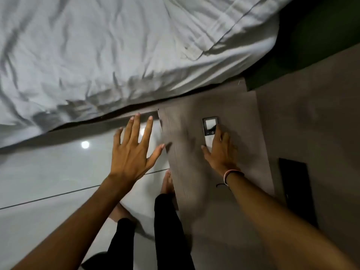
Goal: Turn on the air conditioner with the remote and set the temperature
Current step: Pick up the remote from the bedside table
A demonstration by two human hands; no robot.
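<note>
A slim white remote [209, 131] with a dark top and a small pale screen lies flat on a grey-brown bedside table [224, 106]. My right hand [220, 152] rests over its lower half, fingers laid on and around the body, thumb stretched to the left; whether it grips the remote I cannot tell. My left hand [134, 147] hovers left of the table over the floor, fingers spread wide, holding nothing. The air conditioner is not in view.
A bed with rumpled white sheets [116, 55] fills the upper left, close to the table. Glossy pale floor tiles [48, 172] lie below it. My legs and bare feet [167, 184] stand beside the table. A flat black object [296, 188] lies on the right.
</note>
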